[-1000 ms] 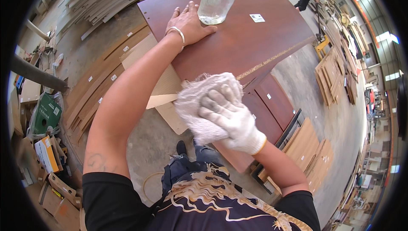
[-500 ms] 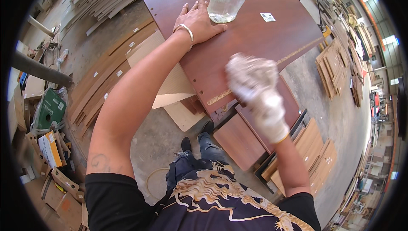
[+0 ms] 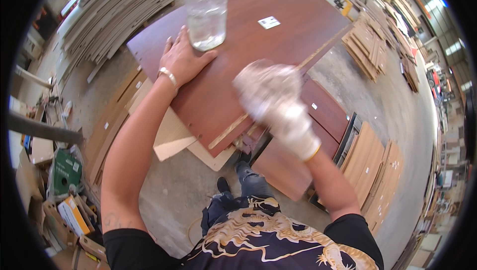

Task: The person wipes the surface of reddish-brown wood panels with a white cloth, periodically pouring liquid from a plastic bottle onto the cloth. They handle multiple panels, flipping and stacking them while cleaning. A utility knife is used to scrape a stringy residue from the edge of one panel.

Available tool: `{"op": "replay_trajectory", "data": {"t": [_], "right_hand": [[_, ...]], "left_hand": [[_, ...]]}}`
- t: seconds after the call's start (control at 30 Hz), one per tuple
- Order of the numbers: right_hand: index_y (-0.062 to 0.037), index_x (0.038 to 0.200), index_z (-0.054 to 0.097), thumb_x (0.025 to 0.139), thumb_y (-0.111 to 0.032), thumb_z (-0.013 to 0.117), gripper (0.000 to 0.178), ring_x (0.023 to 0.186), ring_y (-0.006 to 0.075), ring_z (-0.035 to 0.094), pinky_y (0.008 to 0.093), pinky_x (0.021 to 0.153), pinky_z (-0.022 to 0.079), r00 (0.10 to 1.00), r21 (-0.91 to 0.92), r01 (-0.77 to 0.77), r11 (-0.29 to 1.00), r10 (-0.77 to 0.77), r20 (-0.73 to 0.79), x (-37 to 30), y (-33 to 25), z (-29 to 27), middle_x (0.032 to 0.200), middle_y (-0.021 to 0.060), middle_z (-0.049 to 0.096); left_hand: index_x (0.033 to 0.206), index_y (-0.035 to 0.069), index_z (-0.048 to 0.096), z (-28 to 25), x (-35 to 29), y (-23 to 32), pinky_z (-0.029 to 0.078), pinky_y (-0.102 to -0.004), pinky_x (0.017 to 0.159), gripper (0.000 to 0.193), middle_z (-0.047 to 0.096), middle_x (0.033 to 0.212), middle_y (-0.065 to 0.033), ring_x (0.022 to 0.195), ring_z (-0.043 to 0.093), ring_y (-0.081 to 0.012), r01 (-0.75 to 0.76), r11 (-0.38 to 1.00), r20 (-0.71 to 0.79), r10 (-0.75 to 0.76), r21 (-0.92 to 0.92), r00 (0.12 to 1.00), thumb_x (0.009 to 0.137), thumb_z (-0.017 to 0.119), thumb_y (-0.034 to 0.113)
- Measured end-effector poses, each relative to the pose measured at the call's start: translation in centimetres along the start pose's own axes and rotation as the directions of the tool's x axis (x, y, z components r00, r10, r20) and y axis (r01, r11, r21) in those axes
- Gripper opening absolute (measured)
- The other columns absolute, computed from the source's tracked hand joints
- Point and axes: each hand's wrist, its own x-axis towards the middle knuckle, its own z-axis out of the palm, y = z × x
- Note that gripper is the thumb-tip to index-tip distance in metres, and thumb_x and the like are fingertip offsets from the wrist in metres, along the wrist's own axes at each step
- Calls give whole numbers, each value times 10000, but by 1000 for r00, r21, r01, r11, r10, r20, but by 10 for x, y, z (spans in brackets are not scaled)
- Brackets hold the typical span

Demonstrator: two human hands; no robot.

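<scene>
A large reddish-brown wooden panel lies in front of me, its near edge showing a strip of bare particle board. My left hand is bare, spread flat on the panel's left part, with the thumb beside the base of a clear plastic bottle. That bottle has a green cap and holds some clear liquid. Over the panel's near edge is my right hand in a white, soiled glove. It looks balled up and is blurred by motion; whatever it grips is hidden.
More boards are stacked low at the right, with brown panels beneath the work. Cardboard sticks out under the panel's left side. Board piles stand far left. A green box and cartons lie at the left.
The view has shifted, so the panel, bottle and both hands appear farther left. My left hand stays flat beside the bottle. The gloved right hand remains blurred near the panel's edge.
</scene>
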Motion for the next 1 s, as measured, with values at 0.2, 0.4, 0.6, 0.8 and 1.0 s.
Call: {"op": "replay_trajectory", "data": {"t": [0.2, 0.4, 0.6, 0.8, 1.0], "right_hand": [[-38, 1122, 786, 867, 39, 580, 337, 1007, 342, 685, 446, 965, 535, 953, 37, -120, 992, 126, -275, -43, 78, -33, 1046, 159, 739], [-66, 1190, 777, 765, 54, 550, 497, 1031, 294, 735, 484, 1048, 507, 867, 40, -45, 998, 59, -495, -74, 83, -17, 1005, 113, 770], [-40, 1187, 784, 918, -116, 573, 351, 1371, 297, 642, 553, 1355, 70, 849, -14, -55, 998, 39, -527, -111, 143, -41, 1208, 142, 788], [-104, 1321, 759, 843, -31, 704, 487, 1471, 364, 527, 473, 1349, 162, 630, 58, -433, 900, 347, -695, -135, 274, -83, 1414, 201, 689], [5, 1425, 627, 1011, -255, 618, 489, 1406, 354, 581, 505, 1235, 355, 420, 789, -2, 614, 717, -557, -142, 215, -53, 1366, 197, 709]], "left_hand": [[1547, -21, 448, 3, -51, 19, 200, -434, 1337, 913, 550, 1571, -217, 1507, 465, -334, -52, 998, -60, 49, -41, 997, 921, 730, 582], [1428, 21, 580, 27, -105, 0, 420, -499, 1183, 710, 601, 1478, -227, 1402, 514, -458, -129, 986, -197, 106, -107, 975, 865, 867, 346], [1360, -6, 626, 40, -149, -7, 446, -507, 1116, 626, 643, 1346, -245, 1284, 572, -448, -92, 991, -174, 74, -98, 982, 845, 878, 245], [1358, -26, 628, 63, -163, -20, 436, -481, 1130, 633, 653, 1345, -232, 1277, 591, -408, -38, 977, -148, 7, -212, 989, 843, 886, 236], [1469, -51, 553, 57, -168, -23, 404, -471, 1177, 773, 610, 1450, -225, 1338, 571, -391, -14, 997, -152, 1, -82, 988, 850, 897, 260]]}}
